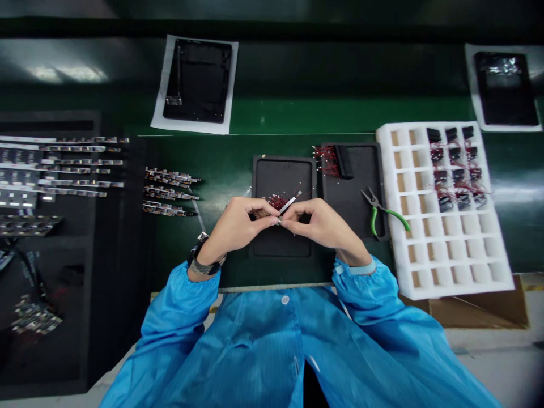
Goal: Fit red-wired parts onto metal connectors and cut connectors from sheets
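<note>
My left hand (250,220) and my right hand (312,220) meet above a small black tray (283,246). Both pinch a small circuit board with a pale flat ribbon cable (288,204) rising from it toward the upper right. The fingertips cover most of the board. Behind them in the tray lies a bundle of red wires (277,201) with small white ends. Left of my left hand, several narrow circuit board strips (170,192) lie in stacks on the green bench, with another ribbon cable (198,215) close to my wrist.
Green-handled pliers (374,207) rest on a second black tray (352,198) beside black parts with red wires (343,161). A white foam tray (457,226) holds several wired black parts. Dark panels (198,79) lie on white sheets at the back. A black rack (114,255) with circuit strips stands left.
</note>
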A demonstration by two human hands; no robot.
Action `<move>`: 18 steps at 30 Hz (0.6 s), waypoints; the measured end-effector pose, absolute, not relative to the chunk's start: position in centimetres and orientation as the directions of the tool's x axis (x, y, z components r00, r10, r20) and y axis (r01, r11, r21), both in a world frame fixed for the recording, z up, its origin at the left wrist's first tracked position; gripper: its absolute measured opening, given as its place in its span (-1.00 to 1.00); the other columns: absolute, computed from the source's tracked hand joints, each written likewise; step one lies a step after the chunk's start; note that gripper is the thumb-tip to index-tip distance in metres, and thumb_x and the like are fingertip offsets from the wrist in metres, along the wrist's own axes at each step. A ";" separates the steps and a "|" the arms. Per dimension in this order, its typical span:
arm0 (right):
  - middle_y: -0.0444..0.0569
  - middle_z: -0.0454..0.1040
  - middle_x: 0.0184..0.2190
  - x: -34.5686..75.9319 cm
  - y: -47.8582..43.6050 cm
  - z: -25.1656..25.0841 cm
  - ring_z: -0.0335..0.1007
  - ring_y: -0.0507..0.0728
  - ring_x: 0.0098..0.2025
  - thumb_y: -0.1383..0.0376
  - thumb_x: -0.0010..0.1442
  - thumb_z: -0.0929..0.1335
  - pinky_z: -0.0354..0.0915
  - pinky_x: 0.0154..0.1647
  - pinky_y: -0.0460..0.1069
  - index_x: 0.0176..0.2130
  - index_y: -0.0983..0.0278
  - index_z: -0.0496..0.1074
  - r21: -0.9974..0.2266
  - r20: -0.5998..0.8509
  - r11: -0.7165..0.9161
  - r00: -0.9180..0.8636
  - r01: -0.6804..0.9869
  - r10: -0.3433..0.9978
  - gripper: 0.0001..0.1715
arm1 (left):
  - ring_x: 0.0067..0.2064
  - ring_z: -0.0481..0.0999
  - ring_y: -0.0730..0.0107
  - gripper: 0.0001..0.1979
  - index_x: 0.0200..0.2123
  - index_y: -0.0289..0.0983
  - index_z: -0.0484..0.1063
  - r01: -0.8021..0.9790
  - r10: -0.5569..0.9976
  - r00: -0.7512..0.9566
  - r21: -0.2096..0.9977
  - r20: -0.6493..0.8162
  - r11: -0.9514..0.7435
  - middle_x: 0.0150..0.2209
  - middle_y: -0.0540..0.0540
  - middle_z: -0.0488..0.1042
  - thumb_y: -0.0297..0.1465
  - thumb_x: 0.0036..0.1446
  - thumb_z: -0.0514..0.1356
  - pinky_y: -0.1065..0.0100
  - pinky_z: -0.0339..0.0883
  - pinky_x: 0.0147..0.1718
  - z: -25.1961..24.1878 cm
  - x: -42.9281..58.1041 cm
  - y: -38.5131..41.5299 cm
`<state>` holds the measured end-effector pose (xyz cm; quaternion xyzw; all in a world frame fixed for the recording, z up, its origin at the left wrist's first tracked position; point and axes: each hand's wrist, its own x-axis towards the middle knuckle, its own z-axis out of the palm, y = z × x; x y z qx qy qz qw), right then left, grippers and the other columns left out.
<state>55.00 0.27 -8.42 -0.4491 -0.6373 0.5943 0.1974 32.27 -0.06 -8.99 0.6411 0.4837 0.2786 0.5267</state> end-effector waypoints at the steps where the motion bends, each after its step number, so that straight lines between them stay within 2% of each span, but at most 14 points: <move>1: -0.12 0.53 -0.50 55.0 0.2 -8.4 0.38 0.04 -0.43 0.25 0.26 0.44 0.28 -0.35 -0.04 -0.32 0.30 0.61 -0.934 -0.285 -0.111 -0.517 0.341 0.807 -0.82 | -0.32 0.63 0.26 -0.94 -0.28 -0.19 0.71 0.325 0.914 0.375 0.945 -0.155 0.027 -0.30 -0.09 0.71 -0.37 0.17 0.41 0.30 0.43 -0.31 -9.0 32.3 -0.1; 12: -0.13 0.50 -0.49 55.0 -0.1 -8.6 0.30 0.02 -0.45 0.26 0.27 0.43 0.21 -0.38 -0.05 -0.33 0.30 0.60 -0.918 -0.291 -0.089 -0.505 0.386 0.812 -0.82 | -0.34 0.63 0.29 -0.96 -0.29 -0.21 0.71 0.313 0.904 0.392 0.949 -0.171 0.044 -0.36 -0.08 0.69 -0.40 0.16 0.41 0.33 0.42 -0.33 -9.0 32.3 -0.1; 18: -0.12 0.53 -0.46 55.0 -0.2 -8.5 0.32 0.01 -0.43 0.27 0.29 0.42 0.22 -0.35 -0.06 -0.31 0.31 0.61 -0.918 -0.291 -0.085 -0.513 0.388 0.807 -0.81 | -0.30 0.65 0.33 -0.93 -0.26 -0.24 0.71 0.306 0.888 0.407 0.948 -0.213 0.087 -0.33 -0.07 0.70 -0.41 0.16 0.41 0.38 0.46 -0.29 -9.1 32.1 0.0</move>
